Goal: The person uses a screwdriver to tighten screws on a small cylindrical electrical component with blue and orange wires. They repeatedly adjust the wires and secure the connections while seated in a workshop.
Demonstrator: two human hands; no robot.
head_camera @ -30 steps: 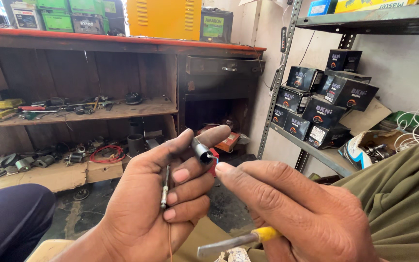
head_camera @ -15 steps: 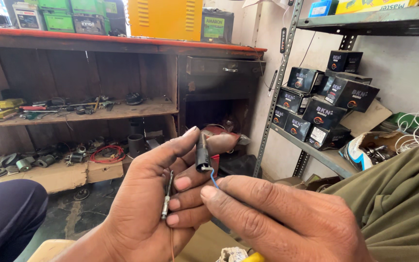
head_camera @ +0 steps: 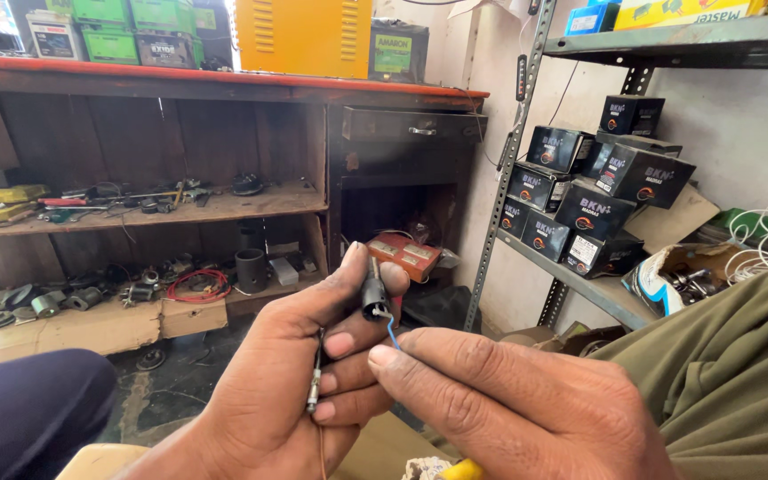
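Black cylindrical connector (head_camera: 373,298) pinched in left hand (head_camera: 286,391) fingers, right hand (head_camera: 526,409) fingers gripping thin blue wire (head_camera: 390,331)

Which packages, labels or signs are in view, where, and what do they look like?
Black cartons: stacked on the metal rack at right, boxy, red-white logos.
Green boxes: top left on the red bench top, labelled.
Dark box: beside the yellow cabinet, green label.
Blue and yellow packages: top shelf, right.
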